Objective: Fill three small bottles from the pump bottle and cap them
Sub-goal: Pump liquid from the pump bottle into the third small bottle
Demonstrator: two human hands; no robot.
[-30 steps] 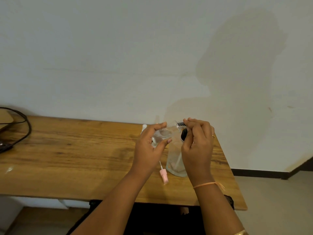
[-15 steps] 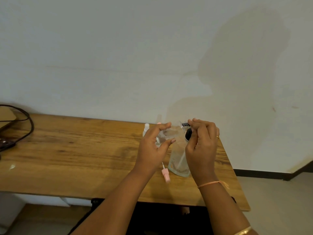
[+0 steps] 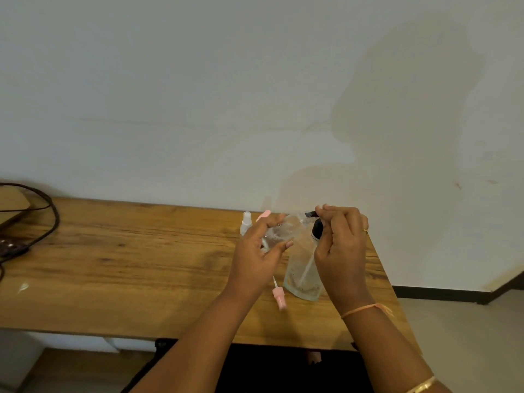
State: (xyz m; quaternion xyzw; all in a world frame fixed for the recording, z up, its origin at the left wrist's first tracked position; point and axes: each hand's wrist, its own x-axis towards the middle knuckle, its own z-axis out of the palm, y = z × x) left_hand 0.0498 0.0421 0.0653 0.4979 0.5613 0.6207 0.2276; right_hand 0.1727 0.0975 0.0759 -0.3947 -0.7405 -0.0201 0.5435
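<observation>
Pump bottle [image 3: 302,268] stands on the desk [image 3: 127,265], right hand [image 3: 343,251] fingers [image 3: 337,219] curled over its head — spout pointing left toward the small bottle [image 3: 279,234], gripped tilted in the left hand [image 3: 255,256], mouth just beside it.

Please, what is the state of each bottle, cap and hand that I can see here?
pump bottle: upright on the table, top gripped by the right hand.
small clear bottle: tilted, off the table, mouth at the nozzle.
pink spray cap: off, lying on the table.
white bottle: upright, capped.
left hand: grips the small clear bottle.
right hand: fingers curled on the pump bottle.
</observation>
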